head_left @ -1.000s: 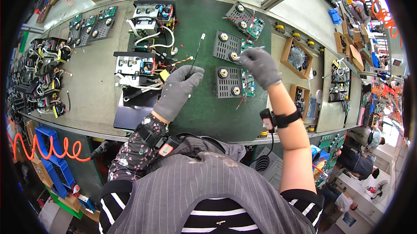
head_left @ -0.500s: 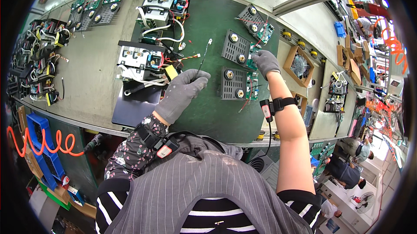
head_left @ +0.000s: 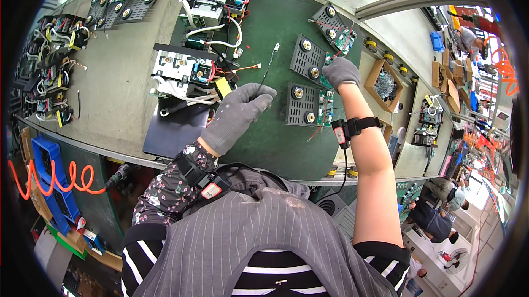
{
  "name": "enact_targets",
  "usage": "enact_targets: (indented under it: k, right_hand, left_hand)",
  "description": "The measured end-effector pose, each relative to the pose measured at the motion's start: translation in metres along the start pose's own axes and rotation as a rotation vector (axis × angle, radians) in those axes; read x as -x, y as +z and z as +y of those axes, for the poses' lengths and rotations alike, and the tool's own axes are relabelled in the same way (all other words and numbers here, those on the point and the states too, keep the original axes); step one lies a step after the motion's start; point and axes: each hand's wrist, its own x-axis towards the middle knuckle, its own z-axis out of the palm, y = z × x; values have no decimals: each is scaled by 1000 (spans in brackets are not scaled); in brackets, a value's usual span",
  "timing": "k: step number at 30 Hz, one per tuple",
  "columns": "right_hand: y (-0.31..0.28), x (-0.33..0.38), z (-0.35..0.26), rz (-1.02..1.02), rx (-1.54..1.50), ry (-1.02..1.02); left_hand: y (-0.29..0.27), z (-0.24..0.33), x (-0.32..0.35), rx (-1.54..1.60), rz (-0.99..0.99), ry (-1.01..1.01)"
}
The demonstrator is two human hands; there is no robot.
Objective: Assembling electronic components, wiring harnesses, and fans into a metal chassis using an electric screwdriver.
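My left hand (head_left: 238, 116), in a grey glove, pinches a thin dark wire (head_left: 268, 68) that stands up from the fingertips with a ring terminal at its end. On the right, my gloved right hand (head_left: 341, 73) is curled closed at the green circuit board edge of the middle black slotted plate (head_left: 306, 61). What its fingers hold is hidden. Two similar plates with brass-coloured studs and green boards lie beside it, one nearer (head_left: 302, 108) and one farther (head_left: 329, 20). Left of my left hand sits an open electrical unit (head_left: 177, 71) with white cables and a yellow block.
A second open unit (head_left: 212, 7) stands farther back on the green mat (head_left: 264, 151). Several wired assemblies (head_left: 55, 71) crowd the bench's left end. At the right are a cardboard box with a fan (head_left: 384, 86) and a metal rail (head_left: 419, 0). An orange coiled hose (head_left: 52, 181) hangs at lower left.
The view has shifted a little, so the bench things appear slightly farther right. My right hand's fingers have curled in more at the middle plate's board. My left hand still holds the wire.
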Motion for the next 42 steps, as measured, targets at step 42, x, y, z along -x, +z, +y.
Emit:
enact_targets:
  k: [42]
  right_hand:
    - [-51, 150, -25, 606, -523, -1102]
  left_hand:
    - [16, 17, 10, -87, -63, 177]
